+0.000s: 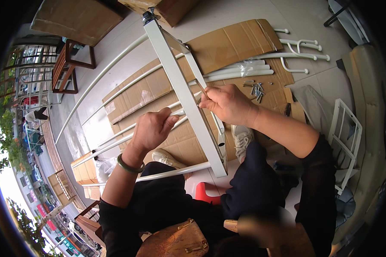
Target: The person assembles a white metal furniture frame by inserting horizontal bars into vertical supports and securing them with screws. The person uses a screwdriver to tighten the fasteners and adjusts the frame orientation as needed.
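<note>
A white metal frame (176, 81) made of a broad flat bar and long thin tubes slants across the middle of the view, in front of my legs. My left hand (151, 130), with a green bangle at its wrist, is closed round one white tube (179, 112) close to where it meets the bar. On the bar's other side my right hand (229, 105) pinches a thin metal rod (200, 87) beside the bar. The fingers hide the rod's lower end, so its exact kind cannot be made out. A black fitting (149, 18) sits at the bar's far end.
Flattened cardboard (236, 45) covers the floor, carrying white tubes (240, 72) and several loose bolts (257, 91). Bent white tubes (302, 49) lie at the far right. A small white frame (347, 141) leans at right. A red stool (206, 193) shows between my legs.
</note>
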`<state>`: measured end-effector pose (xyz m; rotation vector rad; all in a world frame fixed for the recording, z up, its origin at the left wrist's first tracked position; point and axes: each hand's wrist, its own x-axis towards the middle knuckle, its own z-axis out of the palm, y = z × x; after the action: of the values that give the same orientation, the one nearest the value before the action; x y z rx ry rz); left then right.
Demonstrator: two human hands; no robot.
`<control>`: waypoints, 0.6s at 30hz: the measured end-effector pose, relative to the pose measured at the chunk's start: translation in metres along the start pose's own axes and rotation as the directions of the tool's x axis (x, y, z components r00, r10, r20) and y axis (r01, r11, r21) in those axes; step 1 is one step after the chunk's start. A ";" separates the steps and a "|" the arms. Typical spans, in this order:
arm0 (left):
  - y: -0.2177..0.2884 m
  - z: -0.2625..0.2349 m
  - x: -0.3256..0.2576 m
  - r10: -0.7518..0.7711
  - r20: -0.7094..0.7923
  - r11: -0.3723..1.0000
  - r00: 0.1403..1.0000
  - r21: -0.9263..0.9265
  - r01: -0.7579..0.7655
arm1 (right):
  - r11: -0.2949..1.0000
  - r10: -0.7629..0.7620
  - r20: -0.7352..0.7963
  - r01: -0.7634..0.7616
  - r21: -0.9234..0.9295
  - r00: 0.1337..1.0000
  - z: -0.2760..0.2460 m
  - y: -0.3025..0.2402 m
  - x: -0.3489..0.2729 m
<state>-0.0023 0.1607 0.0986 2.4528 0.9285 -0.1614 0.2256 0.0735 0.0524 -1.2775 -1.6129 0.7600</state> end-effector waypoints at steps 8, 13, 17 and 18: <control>0.000 0.000 0.001 0.018 0.002 1.000 1.000 0.009 -0.018 | 1.000 -0.004 0.060 0.003 0.004 0.998 -0.003 0.001 0.005; -0.001 -0.001 0.001 0.000 0.035 1.000 0.999 -0.026 0.000 | 0.960 -0.205 0.094 0.219 -0.174 0.974 -0.007 0.005 0.005; -0.005 -0.003 0.005 -0.024 0.111 0.992 0.994 -0.122 0.038 | 0.769 -0.509 0.091 0.500 -0.400 0.856 -0.010 0.012 0.003; -0.006 -0.004 0.005 -0.030 0.137 0.988 0.990 -0.148 0.051 | 0.698 -0.571 0.094 0.544 -0.466 0.815 -0.010 0.014 0.001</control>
<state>-0.0023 0.1696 0.0976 2.2552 0.8983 -0.2579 0.2402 0.0775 0.0441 -1.0068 -2.0714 -0.0712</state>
